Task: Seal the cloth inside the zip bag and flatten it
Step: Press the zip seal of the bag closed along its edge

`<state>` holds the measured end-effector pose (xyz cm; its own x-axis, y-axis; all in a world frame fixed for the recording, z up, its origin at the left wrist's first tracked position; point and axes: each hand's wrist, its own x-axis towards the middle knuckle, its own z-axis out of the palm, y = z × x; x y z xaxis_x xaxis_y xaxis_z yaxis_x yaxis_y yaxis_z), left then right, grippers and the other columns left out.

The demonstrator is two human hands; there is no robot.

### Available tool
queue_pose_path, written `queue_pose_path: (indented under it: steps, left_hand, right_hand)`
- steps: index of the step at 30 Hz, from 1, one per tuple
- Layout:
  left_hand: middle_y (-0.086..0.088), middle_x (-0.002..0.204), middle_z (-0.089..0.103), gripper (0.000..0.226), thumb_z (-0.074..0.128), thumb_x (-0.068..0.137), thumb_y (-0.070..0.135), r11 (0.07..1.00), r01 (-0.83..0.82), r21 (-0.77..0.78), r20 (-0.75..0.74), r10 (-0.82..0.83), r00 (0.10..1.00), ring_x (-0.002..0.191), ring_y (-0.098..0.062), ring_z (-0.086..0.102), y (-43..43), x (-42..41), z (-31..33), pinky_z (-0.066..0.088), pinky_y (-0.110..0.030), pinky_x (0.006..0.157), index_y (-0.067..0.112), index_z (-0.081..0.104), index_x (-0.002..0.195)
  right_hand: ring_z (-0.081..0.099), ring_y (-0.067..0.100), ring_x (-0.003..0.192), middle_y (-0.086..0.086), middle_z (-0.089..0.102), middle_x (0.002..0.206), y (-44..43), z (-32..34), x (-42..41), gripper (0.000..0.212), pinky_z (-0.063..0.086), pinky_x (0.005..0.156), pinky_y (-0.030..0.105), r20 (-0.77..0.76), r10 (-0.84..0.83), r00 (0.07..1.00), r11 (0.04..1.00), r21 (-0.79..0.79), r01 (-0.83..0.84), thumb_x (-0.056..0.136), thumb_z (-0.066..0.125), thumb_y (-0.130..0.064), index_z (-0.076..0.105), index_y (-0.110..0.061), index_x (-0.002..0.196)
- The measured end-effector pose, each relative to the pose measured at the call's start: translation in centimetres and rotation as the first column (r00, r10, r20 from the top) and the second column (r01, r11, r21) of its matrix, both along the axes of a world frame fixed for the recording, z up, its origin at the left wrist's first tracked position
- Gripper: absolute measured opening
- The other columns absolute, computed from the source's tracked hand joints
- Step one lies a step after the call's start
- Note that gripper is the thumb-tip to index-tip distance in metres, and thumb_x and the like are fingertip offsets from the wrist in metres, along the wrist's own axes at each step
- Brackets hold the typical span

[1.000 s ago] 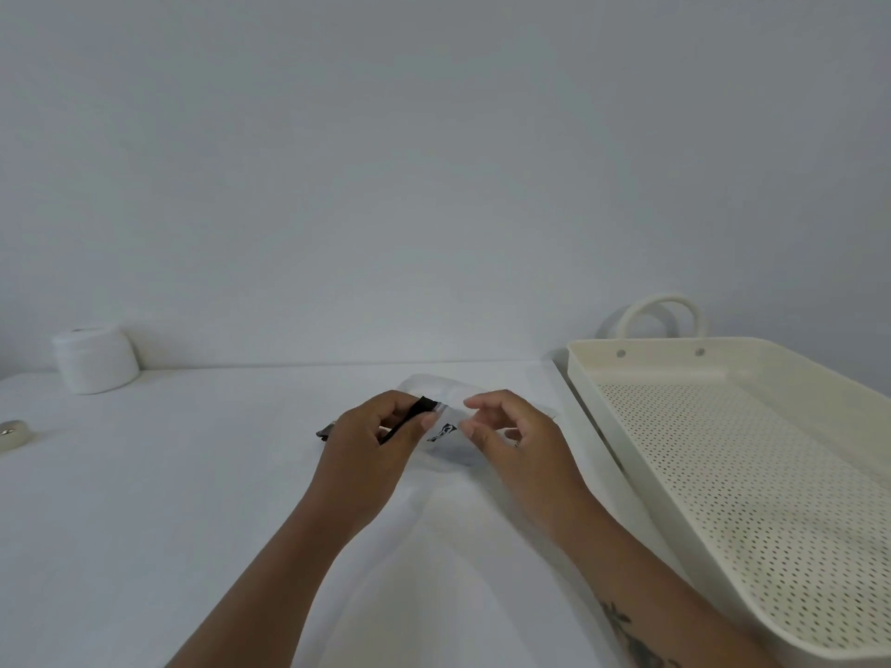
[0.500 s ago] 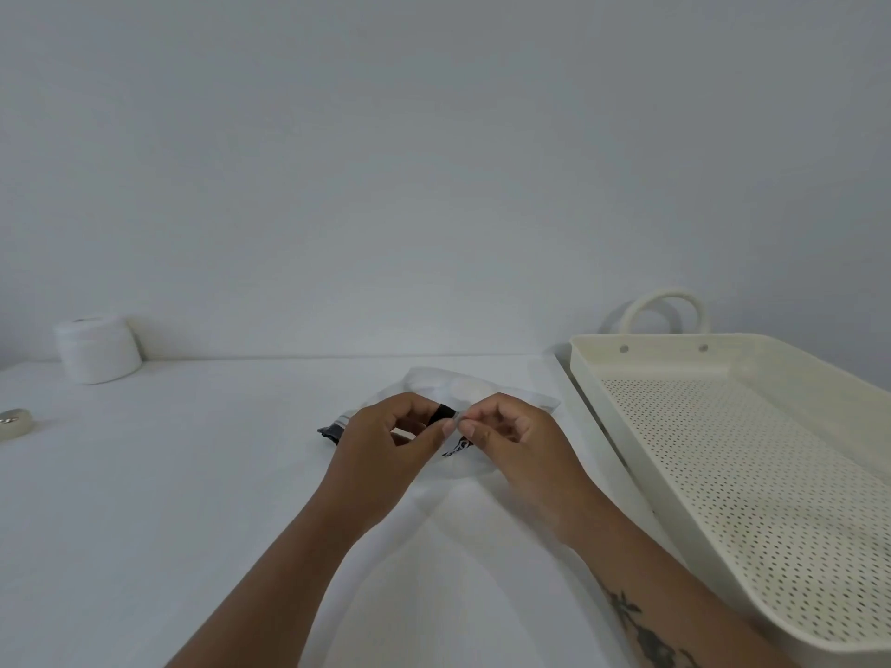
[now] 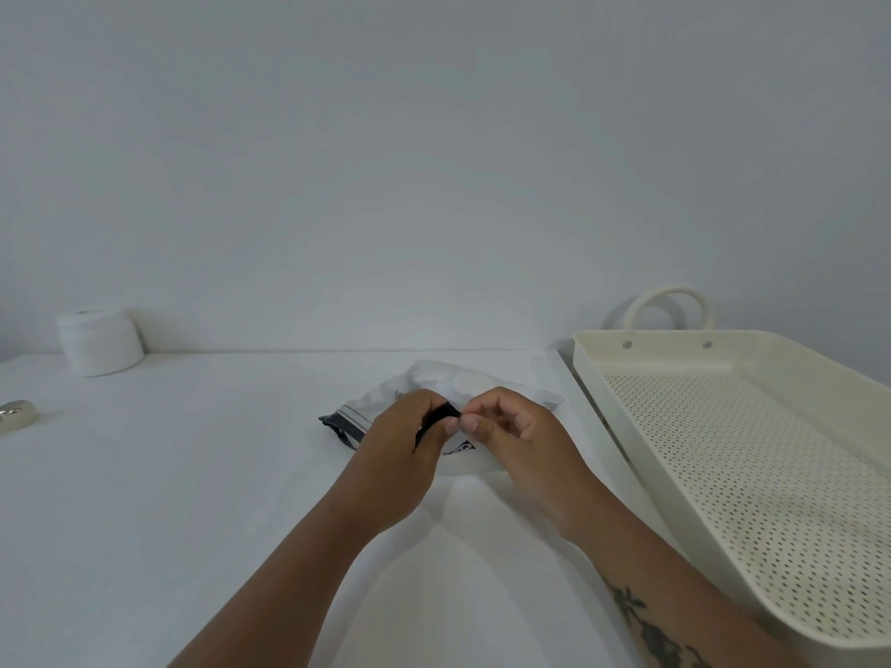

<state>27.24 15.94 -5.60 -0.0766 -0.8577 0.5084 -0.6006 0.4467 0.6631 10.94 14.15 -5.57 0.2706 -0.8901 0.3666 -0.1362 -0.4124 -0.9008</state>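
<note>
A clear zip bag point(image 3: 463, 385) with a dark zip strip lies on the white table point(image 3: 193, 474), puffed up, with pale white cloth point(image 3: 470, 380) showing through it. My left hand point(image 3: 395, 455) pinches the dark zip strip between thumb and fingers near the bag's middle. My right hand point(image 3: 520, 441) pinches the same strip right beside it, fingertips almost touching the left thumb. The strip's left end point(image 3: 344, 426) sticks out past my left hand. A small printed label on the bag shows between my hands. The near part of the bag is hidden under my hands.
A cream perforated tray point(image 3: 752, 455) with a loop handle sits close on the right, its rim beside the bag. A white roll point(image 3: 100, 340) stands at the back left by the wall. A small tape roll point(image 3: 17, 414) lies at the left edge.
Both hands have closed in on the zip strip; the right fingertips slid left until they meet the left thumb. The bag has shifted slightly and its left end shows more.
</note>
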Motion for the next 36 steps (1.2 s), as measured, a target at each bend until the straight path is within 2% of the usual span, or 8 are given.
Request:
queue_pose_path:
  steps: [5, 7, 10, 14, 18, 22, 28, 36]
  left_hand:
    - [0.012, 0.083, 0.067, 0.008, 0.061, 0.092, 0.023, 1.0, -0.016, -0.022, -0.014, 0.016, 1.0, 0.084, -0.001, 0.06, -0.1, 0.3, 0.1, 0.045, -0.011, 0.069, 0.022, 0.067, 0.087]
    - [0.013, 0.079, 0.065, 0.009, 0.06, 0.093, 0.022, 0.999, -0.027, -0.043, 0.012, 0.028, 1.0, 0.078, 0.0, 0.057, -0.1, 0.3, 0.1, 0.041, -0.007, 0.065, 0.022, 0.066, 0.086]
    - [0.01, 0.071, 0.058, 0.014, 0.056, 0.094, 0.02, 0.998, -0.021, -0.061, 0.042, 0.024, 0.999, 0.064, -0.003, 0.048, 0.0, 0.2, 0.0, 0.037, -0.01, 0.059, 0.021, 0.06, 0.081]
    - [0.006, 0.076, 0.057, 0.012, 0.054, 0.095, 0.023, 0.998, -0.007, -0.061, 0.108, 0.014, 0.994, 0.068, -0.009, 0.049, 0.0, 0.2, 0.1, 0.04, -0.018, 0.06, 0.021, 0.057, 0.084]
    - [0.007, 0.078, 0.062, 0.006, 0.063, 0.088, 0.024, 0.999, -0.028, -0.03, 0.091, 0.03, 0.995, 0.072, -0.004, 0.052, 0.1, 0.7, 0.2, 0.039, -0.009, 0.063, 0.021, 0.061, 0.084]
    - [0.005, 0.076, 0.066, 0.005, 0.067, 0.085, 0.02, 1.0, -0.006, -0.016, 0.065, 0.007, 0.998, 0.073, -0.003, 0.056, 0.3, 0.9, 0.4, 0.038, -0.005, 0.064, 0.019, 0.065, 0.08]
    - [0.008, 0.077, 0.067, 0.005, 0.067, 0.083, 0.017, 1.0, 0.006, 0.016, 0.032, -0.007, 0.999, 0.071, 0.003, 0.057, 0.2, 1.0, 0.1, 0.04, -0.006, 0.064, 0.021, 0.066, 0.081]
    - [0.008, 0.075, 0.066, 0.005, 0.069, 0.085, 0.021, 1.0, 0.005, -0.015, -0.057, -0.006, 0.998, 0.058, 0.005, 0.051, 0.2, 0.7, 0.1, 0.038, -0.005, 0.058, 0.023, 0.068, 0.081]
  right_hand:
    - [0.05, 0.001, 0.067, -0.015, 0.06, 0.071, -0.1, -0.3, 0.2, 0.01, 0.04, 0.067, 0.021, -0.046, -0.041, 0.998, 0.999, -0.03, 0.039, 0.092, 0.06, -0.027, 0.064, -0.028, 0.082]
    - [0.049, 0.003, 0.068, -0.013, 0.059, 0.072, -0.1, -0.4, 0.3, 0.01, 0.041, 0.067, 0.021, -0.065, -0.035, 0.997, 0.999, -0.034, 0.033, 0.093, 0.058, -0.028, 0.062, -0.027, 0.084]
    - [0.051, -0.001, 0.07, -0.012, 0.061, 0.075, -0.1, -0.3, 0.3, 0.011, 0.04, 0.064, 0.01, -0.116, -0.023, 0.993, 0.998, -0.068, 0.015, 0.095, 0.055, -0.027, 0.06, -0.027, 0.085]
    - [0.051, -0.004, 0.068, -0.017, 0.06, 0.076, -0.1, -0.4, 0.2, 0.012, 0.039, 0.064, 0.006, -0.174, -0.037, 0.984, 0.987, -0.159, 0.009, 0.097, 0.052, -0.023, 0.057, -0.024, 0.087]
    - [0.05, 0.007, 0.068, -0.006, 0.059, 0.08, -0.3, -0.9, 0.7, 0.012, 0.04, 0.062, 0.014, -0.231, -0.052, 0.972, 0.974, -0.225, -0.001, 0.099, 0.048, -0.02, 0.054, -0.022, 0.088]
    - [0.043, 0.004, 0.064, -0.003, 0.055, 0.076, -0.3, -1.0, 0.7, 0.013, 0.038, 0.06, 0.013, -0.243, -0.062, 0.968, 0.964, -0.265, -0.005, 0.099, 0.047, -0.017, 0.052, -0.018, 0.087]
    - [0.044, -0.002, 0.059, -0.009, 0.053, 0.073, -0.3, -0.8, 0.4, 0.013, 0.037, 0.058, 0.008, -0.197, -0.068, 0.978, 0.977, -0.213, 0.025, 0.098, 0.048, -0.016, 0.054, -0.017, 0.087]
    - [0.056, 0.001, 0.082, -0.015, 0.064, 0.086, 0.2, -0.1, 0.4, 0.01, 0.042, 0.07, 0.006, -0.127, -0.029, 0.991, 0.992, -0.124, 0.014, 0.096, 0.055, -0.021, 0.06, -0.027, 0.089]
